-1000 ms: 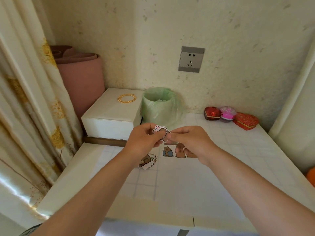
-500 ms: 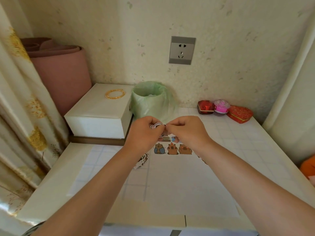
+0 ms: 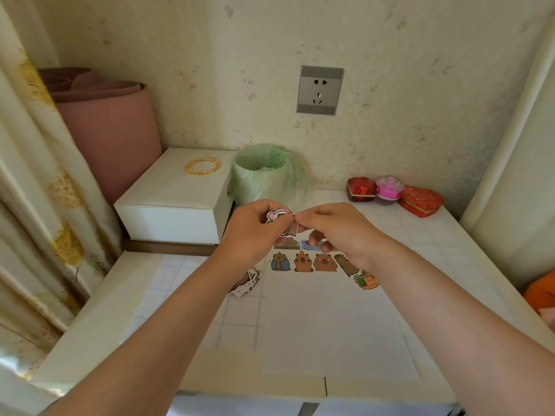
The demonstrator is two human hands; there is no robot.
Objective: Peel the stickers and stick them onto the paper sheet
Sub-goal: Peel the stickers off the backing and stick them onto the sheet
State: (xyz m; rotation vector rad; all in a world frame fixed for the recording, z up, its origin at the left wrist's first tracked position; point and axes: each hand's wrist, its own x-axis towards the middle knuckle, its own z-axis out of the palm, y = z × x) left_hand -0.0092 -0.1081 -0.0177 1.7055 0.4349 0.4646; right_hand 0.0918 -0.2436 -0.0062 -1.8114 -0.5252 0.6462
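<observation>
A pale gridded counter (image 3: 435, 250) meets a speckled wall (image 3: 240, 55) with a socket (image 3: 319, 90). The left hand (image 3: 255, 232) and right hand (image 3: 333, 229) pinch a white-edged cartoon sticker (image 3: 274, 217) above the paper sheet (image 3: 315, 325).

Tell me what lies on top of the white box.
A gold bangle lies on the lid of the white box. The closed lid hides what is inside.

2 hands (image 3: 252, 232), 1 held sticker (image 3: 277, 217), 7ish stuck stickers (image 3: 303, 261) (some half hidden), 1 sticker pile (image 3: 247, 282), 3 trinket boxes (image 3: 420, 201), 1 bin (image 3: 261, 183).
</observation>
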